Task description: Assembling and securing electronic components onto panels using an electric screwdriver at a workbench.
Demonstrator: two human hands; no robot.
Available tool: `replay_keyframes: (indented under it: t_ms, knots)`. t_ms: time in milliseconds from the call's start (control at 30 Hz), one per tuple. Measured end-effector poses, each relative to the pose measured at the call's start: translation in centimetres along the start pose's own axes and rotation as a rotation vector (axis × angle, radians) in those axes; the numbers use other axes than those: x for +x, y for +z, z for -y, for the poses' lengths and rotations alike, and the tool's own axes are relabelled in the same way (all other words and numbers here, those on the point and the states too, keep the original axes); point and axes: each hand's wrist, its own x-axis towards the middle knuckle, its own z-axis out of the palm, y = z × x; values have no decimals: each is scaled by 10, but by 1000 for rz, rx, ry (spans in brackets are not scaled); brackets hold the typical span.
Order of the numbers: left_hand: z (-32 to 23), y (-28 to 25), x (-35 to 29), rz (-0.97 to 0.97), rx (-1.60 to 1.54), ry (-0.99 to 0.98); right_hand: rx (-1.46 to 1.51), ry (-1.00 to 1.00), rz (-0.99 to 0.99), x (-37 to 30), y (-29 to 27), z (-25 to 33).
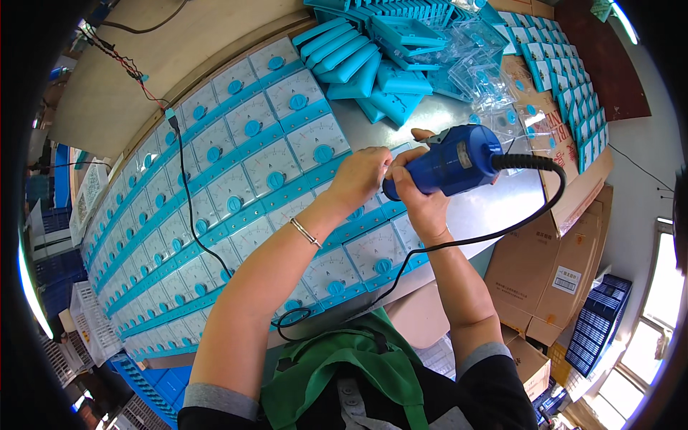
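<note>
Tool (459,161) in right hand (421,199), left hand (364,173) just beside it

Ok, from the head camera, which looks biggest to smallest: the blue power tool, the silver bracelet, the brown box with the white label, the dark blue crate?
1. Brown box
2. Blue power tool and dark blue crate: too alike to rank; the tool looks nearer
3. Silver bracelet

Left hand (364,172): curled beside the right; its grasp is hidden
Right hand (423,201): wrapped round a blue tool (459,161)
Cord (527,223): black, looping from the tool
Meters (269,168): teal-edged rows, under both hands
Cases (351,63): teal, piled beyond
Clear covers (476,79): heaped beside the cases
Cartons (534,269): brown, rightward
</note>
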Motion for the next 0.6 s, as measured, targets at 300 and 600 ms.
replay_keyframes:
  t_ms: [300,600]
  knots:
    - [-4,-3,-1,-27,13,7,-54,-53,29,2,-3,-3]
    - [6,1,-1,4,34,-36,-70,-22,55,-1,2,-5]
